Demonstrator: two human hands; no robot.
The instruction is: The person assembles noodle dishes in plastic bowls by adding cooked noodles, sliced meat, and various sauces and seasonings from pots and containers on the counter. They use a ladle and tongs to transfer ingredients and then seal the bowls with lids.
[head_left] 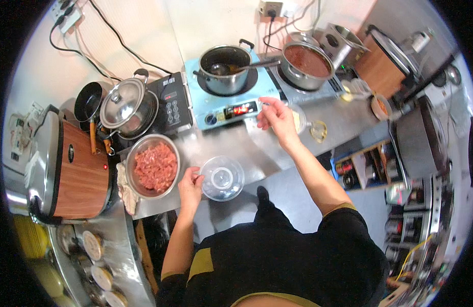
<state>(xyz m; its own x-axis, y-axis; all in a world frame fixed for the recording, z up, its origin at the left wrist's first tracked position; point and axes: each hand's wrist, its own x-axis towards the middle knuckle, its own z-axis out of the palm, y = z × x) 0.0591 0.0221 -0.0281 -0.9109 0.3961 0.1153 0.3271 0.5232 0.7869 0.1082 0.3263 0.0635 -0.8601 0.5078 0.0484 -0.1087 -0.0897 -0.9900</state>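
Observation:
In my left hand [190,187] is a clear round plastic bowl [223,178], pinched by its rim and held out past the counter's front edge. Just left of that hand stands a steel bowl [176,166] of raw sliced meat [155,166]. My right hand [277,120] is raised near the front right corner of the light blue induction cooker [211,110], its fingers loosely curled and apart with nothing visible in them. Partly hidden behind the right wrist is a clear container [300,117] with pale contents.
A pot [223,82] with a ladle [259,64] sits on the blue cooker. To its right is a pot of red-brown sauce [308,60]. A lidded pot [125,105] and a black pan [89,97] stand left. Wood-sided cookers [83,169] flank the counter [211,146].

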